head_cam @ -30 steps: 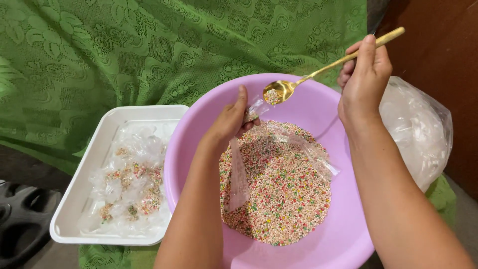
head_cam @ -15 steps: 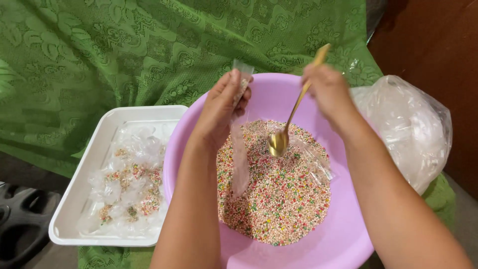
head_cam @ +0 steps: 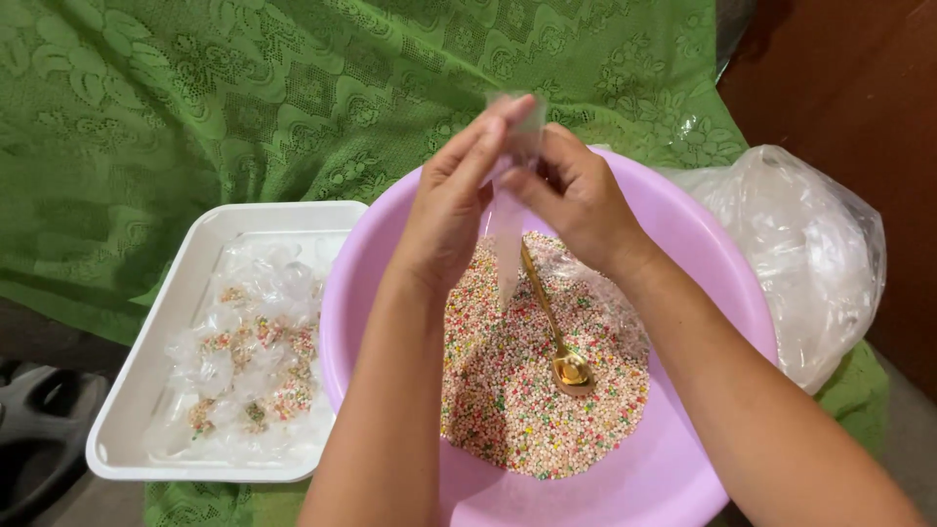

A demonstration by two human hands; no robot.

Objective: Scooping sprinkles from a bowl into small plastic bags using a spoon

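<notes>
A pink plastic basin (head_cam: pixel 703 254) holds a heap of multicoloured sprinkles (head_cam: pixel 527 390). A gold spoon (head_cam: pixel 558 337) lies in the sprinkles, bowl end toward me. Above the basin hangs a small clear plastic bag (head_cam: pixel 508 239), narrow and partly filled. My left hand (head_cam: pixel 454 200) pinches its top edge from the left. My right hand (head_cam: pixel 576 195) grips the same top edge from the right. The two hands touch at the bag's mouth.
A white rectangular tray (head_cam: pixel 146 381) at the left holds several small clear packets of sprinkles (head_cam: pixel 254 361). A large crumpled clear plastic bag (head_cam: pixel 800 254) lies right of the basin. Green lace cloth (head_cam: pixel 195 98) covers the surface. A brown wooden wall (head_cam: pixel 859 88) stands at the right.
My right hand let go of the spoon, which now lies in the sprinkles. Both hands rose and came together at the top of the small bag.
</notes>
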